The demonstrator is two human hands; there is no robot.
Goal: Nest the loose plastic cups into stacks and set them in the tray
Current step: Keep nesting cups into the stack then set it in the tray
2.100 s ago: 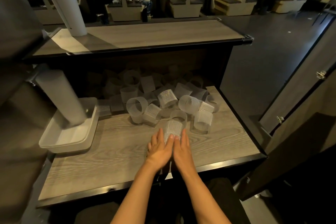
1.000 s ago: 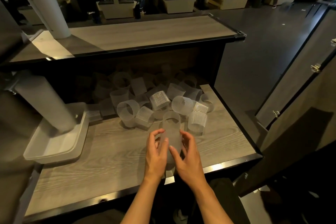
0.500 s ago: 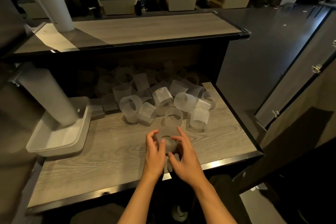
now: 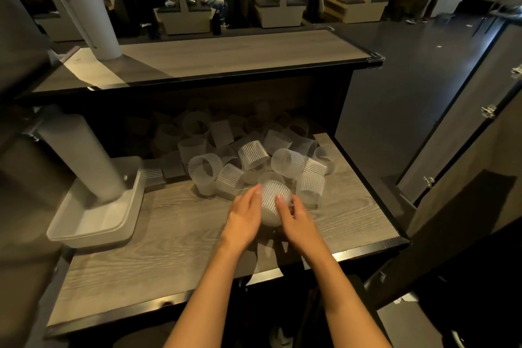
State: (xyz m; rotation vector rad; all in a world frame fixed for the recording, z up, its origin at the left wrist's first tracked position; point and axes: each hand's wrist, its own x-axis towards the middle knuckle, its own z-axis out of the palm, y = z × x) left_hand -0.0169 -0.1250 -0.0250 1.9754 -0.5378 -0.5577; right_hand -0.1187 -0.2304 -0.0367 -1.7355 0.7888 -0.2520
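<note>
Both hands, left point(image 4: 245, 216) and right point(image 4: 293, 219), cup a ribbed translucent plastic cup point(image 4: 273, 202) on the woodgrain surface point(image 4: 169, 240), loose cups point(image 4: 254, 155) piled behind, white rectangular tray point(image 4: 93, 223) left.

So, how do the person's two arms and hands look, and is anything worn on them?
Both forearms are bare, with no sleeves in view. The left hand and right hand wear no gloves, and no rings, watch or bracelet show. Fingers have short, plain nails.
</note>
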